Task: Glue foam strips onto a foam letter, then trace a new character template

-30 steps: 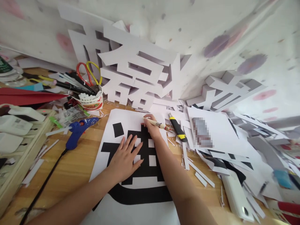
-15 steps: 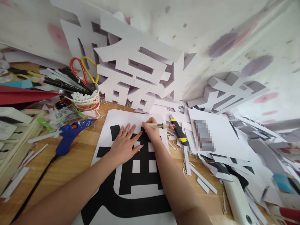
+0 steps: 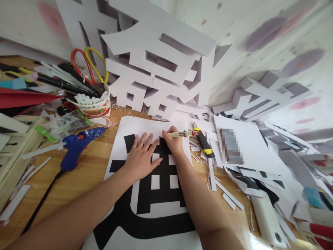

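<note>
A white sheet [image 3: 125, 125] lies on the table under both hands, with a large black character [image 3: 145, 225] laid over it. My left hand [image 3: 142, 156] rests flat with fingers spread across the upper part of the black character. Just right of it, my right hand [image 3: 173, 140] is closed around a cream multicolour pen [image 3: 183, 133], whose back end points right. The pen's tip is hidden by the fingers, near the top of the black character. To the right of the pen lies a black and yellow utility knife [image 3: 204, 143].
Large white paper characters [image 3: 135, 76] stand at the back. On the left are a blue glue gun [image 3: 75, 149] and a paper cup [image 3: 100, 107] with scissors [image 3: 88, 66] and white sticks. Paper strips [image 3: 229, 194] and stacked sheets [image 3: 249, 139] lie on the right.
The view has shifted slightly, so the table items sit a little differently in the frame. Both hands keep nearly the same places on the sheet, and the pen stays in my right hand.
</note>
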Available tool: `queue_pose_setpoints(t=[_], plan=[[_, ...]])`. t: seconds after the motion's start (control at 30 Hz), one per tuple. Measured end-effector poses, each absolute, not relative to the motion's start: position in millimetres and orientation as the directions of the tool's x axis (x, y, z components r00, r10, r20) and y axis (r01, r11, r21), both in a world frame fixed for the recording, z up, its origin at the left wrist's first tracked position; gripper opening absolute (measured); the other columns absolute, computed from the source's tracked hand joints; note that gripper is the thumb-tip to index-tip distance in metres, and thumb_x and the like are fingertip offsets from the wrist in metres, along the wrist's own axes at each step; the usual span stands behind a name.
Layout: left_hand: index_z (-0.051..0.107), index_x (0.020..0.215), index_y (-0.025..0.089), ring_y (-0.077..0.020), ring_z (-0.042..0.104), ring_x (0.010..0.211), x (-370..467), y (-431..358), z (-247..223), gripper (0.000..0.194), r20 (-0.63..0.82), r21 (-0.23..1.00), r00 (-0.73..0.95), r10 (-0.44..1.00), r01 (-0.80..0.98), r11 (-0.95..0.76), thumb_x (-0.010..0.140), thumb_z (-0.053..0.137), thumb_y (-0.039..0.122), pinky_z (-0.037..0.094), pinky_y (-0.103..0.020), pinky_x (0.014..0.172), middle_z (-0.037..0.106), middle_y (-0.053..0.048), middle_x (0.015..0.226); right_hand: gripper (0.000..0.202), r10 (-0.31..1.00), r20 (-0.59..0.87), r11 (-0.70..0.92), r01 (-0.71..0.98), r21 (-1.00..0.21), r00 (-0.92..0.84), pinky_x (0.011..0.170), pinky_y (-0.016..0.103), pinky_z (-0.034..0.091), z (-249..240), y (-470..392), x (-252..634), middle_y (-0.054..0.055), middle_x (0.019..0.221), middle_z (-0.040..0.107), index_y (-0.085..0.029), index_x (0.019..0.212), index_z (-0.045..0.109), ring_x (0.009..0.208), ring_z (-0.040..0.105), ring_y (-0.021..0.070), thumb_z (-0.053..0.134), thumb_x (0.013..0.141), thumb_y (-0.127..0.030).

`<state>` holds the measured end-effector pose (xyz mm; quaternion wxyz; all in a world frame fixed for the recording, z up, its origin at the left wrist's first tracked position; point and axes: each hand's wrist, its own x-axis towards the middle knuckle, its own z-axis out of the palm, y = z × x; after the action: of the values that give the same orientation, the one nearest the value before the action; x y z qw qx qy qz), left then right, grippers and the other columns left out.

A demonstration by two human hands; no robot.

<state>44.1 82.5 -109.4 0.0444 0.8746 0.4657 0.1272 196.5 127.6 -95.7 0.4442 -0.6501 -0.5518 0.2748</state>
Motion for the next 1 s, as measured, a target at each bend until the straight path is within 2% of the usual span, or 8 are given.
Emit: queue_pose_setpoints(t=[0.3, 0.5, 1.0], plan=[[0.033, 0.135, 0.010, -0.0272, 0.017, 0.133, 40.8, 91.1, -106.2, 0.073, 0.147, 0.214, 0.524, 0.839, 0.811, -0.544, 0.082, 0.029, 0.060, 0.007, -0.046, 0.108, 0.028, -0.012, 0.143, 0.026, 0.963, 0.143, 0.014, 0.486, -0.874, 0.229, 0.051, 0.022, 0.029, -96.3, 127.9, 195.6, -0.009, 0.049, 0.035, -0.021, 0.056, 0.034, 0.048, 0.034, 0.0081, 0.055, 0.068, -0.033], [0.037, 0.133, 0.012, -0.0196, 0.024, 0.132, 34.1, 103.1, -103.0, 0.050, 0.117, 0.228, 0.498, 0.859, 0.829, -0.511, 0.091, 0.023, 0.035, 0.012, -0.039, 0.109, 0.033, -0.008, 0.142, 0.027, 0.962, 0.149, 0.016, 0.496, -0.868, 0.230, 0.050, 0.022, 0.028, -95.5, 127.4, 194.7, -0.009, 0.049, 0.034, -0.021, 0.055, 0.034, 0.048, 0.032, 0.0079, 0.054, 0.068, -0.033], [0.034, 0.134, 0.011, -0.0198, 0.023, 0.132, 35.4, 102.1, -106.2, 0.050, 0.119, 0.202, 0.498, 0.859, 0.835, -0.512, 0.092, 0.018, 0.031, 0.011, -0.041, 0.109, 0.031, -0.008, 0.142, 0.028, 0.959, 0.161, 0.021, 0.512, -0.859, 0.232, 0.050, 0.023, 0.027, -95.5, 126.8, 194.2, -0.009, 0.049, 0.033, -0.021, 0.055, 0.033, 0.048, 0.033, 0.0084, 0.054, 0.068, -0.033]])
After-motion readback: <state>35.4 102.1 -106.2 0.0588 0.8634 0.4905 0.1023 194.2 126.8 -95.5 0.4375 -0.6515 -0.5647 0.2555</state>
